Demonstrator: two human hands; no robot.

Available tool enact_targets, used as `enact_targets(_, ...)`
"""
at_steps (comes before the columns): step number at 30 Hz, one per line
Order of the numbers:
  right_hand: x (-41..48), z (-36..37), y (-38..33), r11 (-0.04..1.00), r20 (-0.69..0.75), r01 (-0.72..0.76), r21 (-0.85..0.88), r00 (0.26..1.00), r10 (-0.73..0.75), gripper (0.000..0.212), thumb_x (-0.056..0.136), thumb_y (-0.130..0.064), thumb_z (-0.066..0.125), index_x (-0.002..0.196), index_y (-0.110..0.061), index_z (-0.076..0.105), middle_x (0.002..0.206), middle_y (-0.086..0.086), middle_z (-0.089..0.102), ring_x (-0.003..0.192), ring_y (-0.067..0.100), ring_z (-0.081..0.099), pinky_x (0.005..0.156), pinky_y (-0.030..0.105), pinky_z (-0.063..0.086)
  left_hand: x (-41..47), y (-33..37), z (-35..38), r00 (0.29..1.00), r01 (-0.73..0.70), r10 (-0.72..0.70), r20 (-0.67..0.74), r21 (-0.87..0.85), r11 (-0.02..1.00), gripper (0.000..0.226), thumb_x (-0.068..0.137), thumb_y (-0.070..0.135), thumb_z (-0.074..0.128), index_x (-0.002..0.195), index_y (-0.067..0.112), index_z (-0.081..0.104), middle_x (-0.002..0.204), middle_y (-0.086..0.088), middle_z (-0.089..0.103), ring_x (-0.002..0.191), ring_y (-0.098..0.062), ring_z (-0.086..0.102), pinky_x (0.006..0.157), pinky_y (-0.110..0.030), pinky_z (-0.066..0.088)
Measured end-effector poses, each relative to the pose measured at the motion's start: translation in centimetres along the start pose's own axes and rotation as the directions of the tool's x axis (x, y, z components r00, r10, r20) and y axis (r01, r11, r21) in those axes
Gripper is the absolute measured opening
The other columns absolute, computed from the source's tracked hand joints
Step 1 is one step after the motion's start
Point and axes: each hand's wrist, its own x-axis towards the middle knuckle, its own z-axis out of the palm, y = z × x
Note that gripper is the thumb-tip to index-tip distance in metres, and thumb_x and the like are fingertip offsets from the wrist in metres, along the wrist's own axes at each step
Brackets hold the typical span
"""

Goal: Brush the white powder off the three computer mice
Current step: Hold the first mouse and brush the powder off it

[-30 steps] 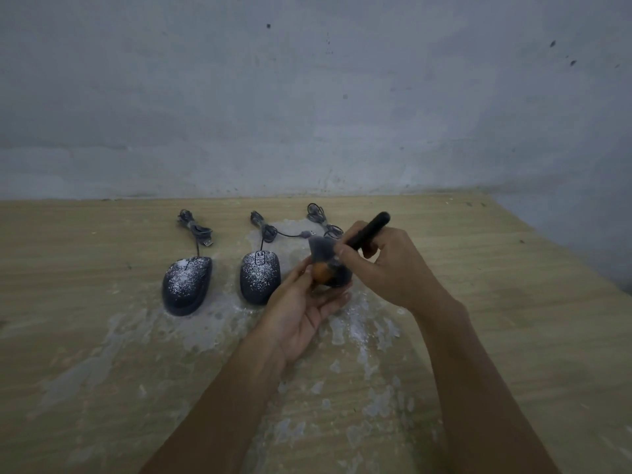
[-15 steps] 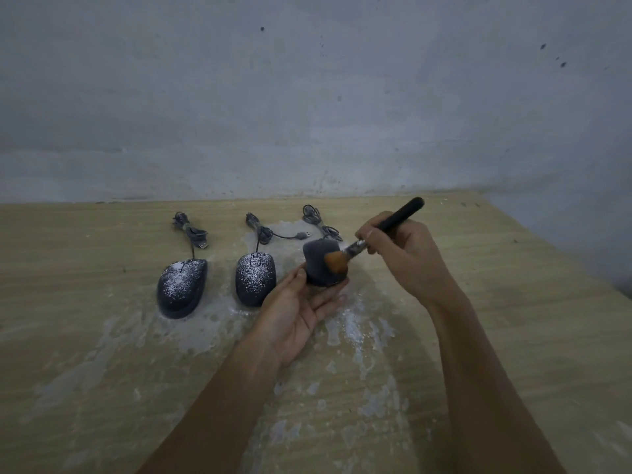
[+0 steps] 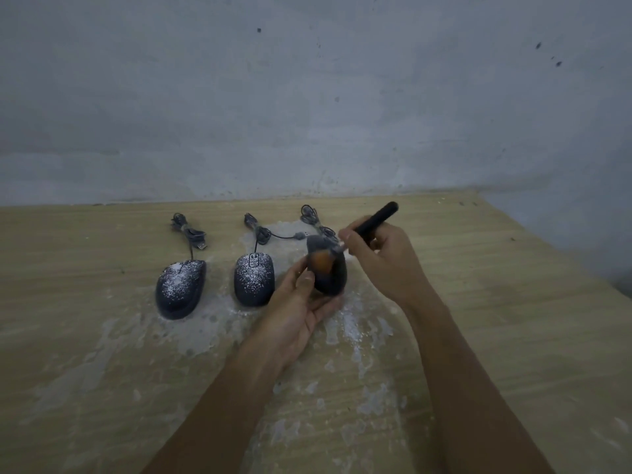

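Bare grey plaster wall [image 3: 307, 97] behind a wooden tabletop [image 3: 496, 319]; the tabletop's back edge meets the wall and its right edge runs off toward a corner. Dim light.

Head view, the only one:
- Three dark wired mice in a row toward the back edge, cables bundled behind them.
- left mouse [image 3: 180, 289]: flat on the tabletop, top heavily speckled with white powder. Untouched, by the look of it.
- middle mouse [image 3: 254, 280]: just beside it, also flat, also heavily dusted. Not done.
- right mouse [image 3: 328, 271]: lifted off the tabletop, tilted up on end, cradled in the left hand [image 3: 297, 313]. Fingers curl under and round its base, thumb against its near side, a firm partial wrap.
- right hand [image 3: 383, 258]: closed in a pencil-style pinch on the black handle of the brush [image 3: 371, 222]. The orange bristles are pressed against the upper face of the right mouse.
- That mouse shows mostly dark shell, little powder visible; the bristles hide part of it, so can't confirm it's fully clean.
- Loose powder [image 3: 349, 330] is smeared over the tabletop under and in front of the mice.

Status, my read: mouse one of three in progress, probably near finished. Two full mice left. Roughly a quarter to a third through.
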Motion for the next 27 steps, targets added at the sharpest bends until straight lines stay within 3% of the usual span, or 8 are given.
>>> enact_targets(3, 0.5, 0.8, -0.6, 0.995, -0.185, 0.092, -0.021, 0.978, -0.095, 0.006, 0.099, -0.024, 0.066, 0.097, -0.029, 0.069, 0.082, -0.009, 0.070, 0.062, 0.006, 0.057, 0.053, 0.019, 0.040, 0.0, 0.0, 0.1, 1.000, -0.014, 0.014, -0.001, 0.047, 0.999, 0.039, 0.107, 0.014, 0.036, 0.145, 0.021, 0.044, 0.133, -0.018, 0.062, 0.113, -0.032, 0.067, 0.086, -0.039, 0.060)
enact_targets(5, 0.6, 1.0, -0.5, 0.998, -0.224, 0.070, 0.005, 0.972, -0.067, 0.005, 0.099, -0.024, 0.066, 0.100, -0.026, 0.070, 0.087, -0.008, 0.071, 0.069, 0.009, 0.062, 0.058, 0.023, 0.046, -0.1, 0.1, 0.1, 1.000, -0.009, 0.009, -0.002, 0.047, 0.999, 0.039, 0.107, 0.014, 0.036, 0.144, 0.021, 0.045, 0.131, -0.018, 0.063, 0.111, -0.031, 0.069, 0.083, -0.037, 0.061)
enact_targets(7, 0.4, 0.8, -0.2, 0.999, -0.140, 0.022, -0.038, 0.990, -0.027, 0.006, 0.100, -0.025, 0.065, 0.098, -0.024, 0.070, 0.087, 0.000, 0.072, 0.075, 0.020, 0.066, 0.061, 0.035, 0.051, -0.1, 0.0, 0.0, 1.000, 0.001, -0.001, -0.006, 0.034, 0.999, 0.039, 0.107, 0.013, 0.037, 0.143, 0.022, 0.046, 0.128, -0.018, 0.064, 0.109, -0.032, 0.070, 0.079, -0.036, 0.062)
enact_targets(9, 0.3, 0.4, 0.0, 1.000, -0.063, 0.005, -0.001, 0.998, -0.005, 0.011, 0.098, -0.027, 0.063, 0.090, -0.023, 0.069, 0.076, 0.001, 0.068, 0.064, 0.015, 0.060, 0.056, 0.031, 0.047, -0.1, 0.1, 0.0, 1.000, 0.007, -0.007, -0.007, 0.025, 1.000, 0.039, 0.107, 0.012, 0.037, 0.143, 0.022, 0.047, 0.126, -0.018, 0.066, 0.108, -0.032, 0.070, 0.077, -0.036, 0.062)
enact_targets(12, 0.5, -0.3, -0.1, 0.993, -0.129, 0.015, 0.116, 0.992, 0.000, 0.019, 0.094, -0.033, 0.059, 0.087, -0.016, 0.067, 0.069, 0.012, 0.060, 0.055, 0.010, 0.049, 0.052, 0.026, 0.039, 0.0, 0.1, 0.0, 1.000, 0.008, -0.008, -0.017, 0.037, 0.999, 0.039, 0.107, 0.012, 0.038, 0.143, 0.024, 0.047, 0.124, -0.017, 0.067, 0.107, -0.032, 0.071, 0.072, -0.033, 0.061)
enact_targets(16, 0.5, -0.2, 0.5, 0.999, -0.105, -0.034, -0.030, 0.994, 0.030, 0.010, 0.100, -0.029, 0.062, 0.093, -0.028, 0.068, 0.081, -0.005, 0.068, 0.071, 0.013, 0.061, 0.060, 0.027, 0.046, 0.0, 0.2, 0.0, 1.000, 0.024, -0.024, -0.018, 0.009, 1.000, 0.039, 0.107, 0.013, 0.036, 0.144, 0.023, 0.046, 0.127, -0.020, 0.065, 0.104, -0.034, 0.071, 0.070, -0.033, 0.062)
enact_targets(22, 0.6, -0.7, 0.4, 0.991, -0.176, -0.055, 0.126, 0.981, 0.077, 0.013, 0.098, -0.032, 0.061, 0.086, -0.031, 0.066, 0.073, 0.002, 0.064, 0.064, 0.013, 0.056, 0.056, 0.024, 0.043, -0.1, 0.3, 0.1, 0.999, 0.038, -0.038, -0.016, -0.009, 0.999, 0.040, 0.107, 0.013, 0.036, 0.145, 0.021, 0.046, 0.127, -0.021, 0.066, 0.103, -0.035, 0.072, 0.073, -0.035, 0.063)
enact_targets(27, 0.5, -0.8, 0.6, 0.985, -0.065, -0.096, 0.145, 0.992, 0.106, 0.020, 0.099, -0.025, 0.060, 0.081, -0.025, 0.066, 0.068, 0.005, 0.056, 0.062, 0.014, 0.049, 0.056, 0.023, 0.040, -0.2, 0.4, 0.1, 0.998, 0.054, -0.055, -0.022, -0.027, 0.998, 0.039, 0.107, 0.013, 0.035, 0.144, 0.019, 0.045, 0.124, -0.023, 0.066, 0.104, -0.039, 0.071, 0.080, -0.040, 0.062)
